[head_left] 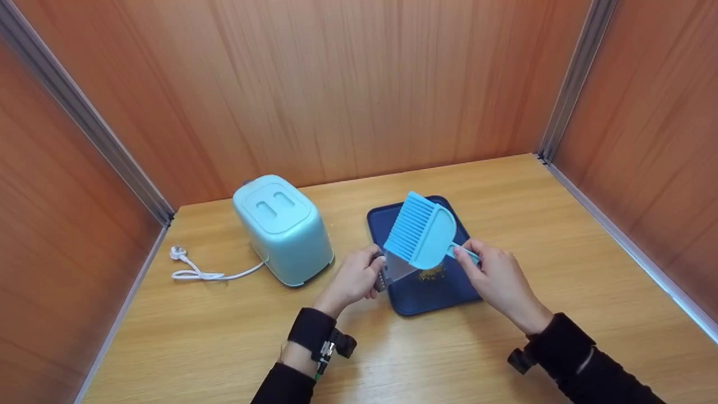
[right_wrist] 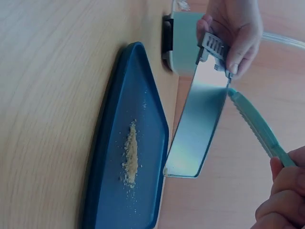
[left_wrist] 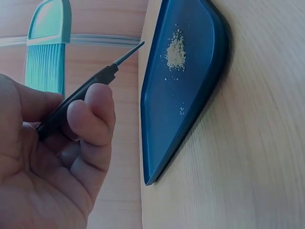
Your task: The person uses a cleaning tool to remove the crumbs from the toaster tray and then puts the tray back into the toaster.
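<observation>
- Here's the worktop (head_left: 572,241), yellowish and wood-grained!
- Pale-blue appliance (head_left: 294,235) standing upright on it
- White cord (head_left: 238,275) trailing out, plug (head_left: 178,253) at its end
- And there, dark-blue tray (head_left: 415,297), lying flat

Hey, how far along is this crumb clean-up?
Already done, it seems: a pale, crumbly heap lies on the dark-blue rectangular tray. In hand: the left hand grips a flat silver metal plate; the right hand holds a light-blue, wide-bristled brush. Probably left: clearing the possible speck at the plate's corner.
</observation>
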A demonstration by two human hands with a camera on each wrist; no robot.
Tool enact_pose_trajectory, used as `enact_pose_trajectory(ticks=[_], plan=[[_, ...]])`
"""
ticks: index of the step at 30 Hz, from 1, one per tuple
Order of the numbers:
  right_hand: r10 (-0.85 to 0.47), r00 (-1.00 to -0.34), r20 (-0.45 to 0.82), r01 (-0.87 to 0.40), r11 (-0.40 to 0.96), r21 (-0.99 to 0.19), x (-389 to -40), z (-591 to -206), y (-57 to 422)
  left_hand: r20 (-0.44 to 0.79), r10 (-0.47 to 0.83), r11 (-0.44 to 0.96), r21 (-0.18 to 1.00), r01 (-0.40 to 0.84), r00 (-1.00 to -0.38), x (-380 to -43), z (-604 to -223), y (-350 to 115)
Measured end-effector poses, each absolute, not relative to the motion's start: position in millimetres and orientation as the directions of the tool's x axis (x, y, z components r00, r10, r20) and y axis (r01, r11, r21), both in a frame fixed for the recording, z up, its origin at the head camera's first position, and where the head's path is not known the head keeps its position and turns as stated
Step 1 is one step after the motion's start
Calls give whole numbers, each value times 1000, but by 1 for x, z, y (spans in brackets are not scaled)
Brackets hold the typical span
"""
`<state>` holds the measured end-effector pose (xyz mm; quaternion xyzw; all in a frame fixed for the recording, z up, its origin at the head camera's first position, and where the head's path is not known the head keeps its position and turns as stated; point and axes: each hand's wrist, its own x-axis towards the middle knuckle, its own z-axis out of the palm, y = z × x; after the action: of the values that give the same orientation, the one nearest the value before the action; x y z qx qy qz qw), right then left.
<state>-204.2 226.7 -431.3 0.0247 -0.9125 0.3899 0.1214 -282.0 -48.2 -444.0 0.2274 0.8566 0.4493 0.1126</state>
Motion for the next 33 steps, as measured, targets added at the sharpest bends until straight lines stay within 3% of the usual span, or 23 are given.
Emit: enact_pose_trajectory(ticks=[5,12,17,26,33], plan=[[59,-975,215,-94,764,-638,-208,-433,230,18,484,515,802,302,-875,-281,-445,-47],[75,-951,299,-99,844,-527,-212,-440,259,44,473,537,778,327,-880,-279,-446,-45],[102,-951,293,-58,869,-492,-212,-441,277,45,465,549,769,328,-884,-280,-447,-47],[115,-935,335,-91,836,-541,-206,-434,282,24,464,512,809,290,-886,-281,-446,-52],[14,-953,304,-195,738,-646,-193,-431,260,-23,462,460,861,217,-886,-283,-445,-55]])
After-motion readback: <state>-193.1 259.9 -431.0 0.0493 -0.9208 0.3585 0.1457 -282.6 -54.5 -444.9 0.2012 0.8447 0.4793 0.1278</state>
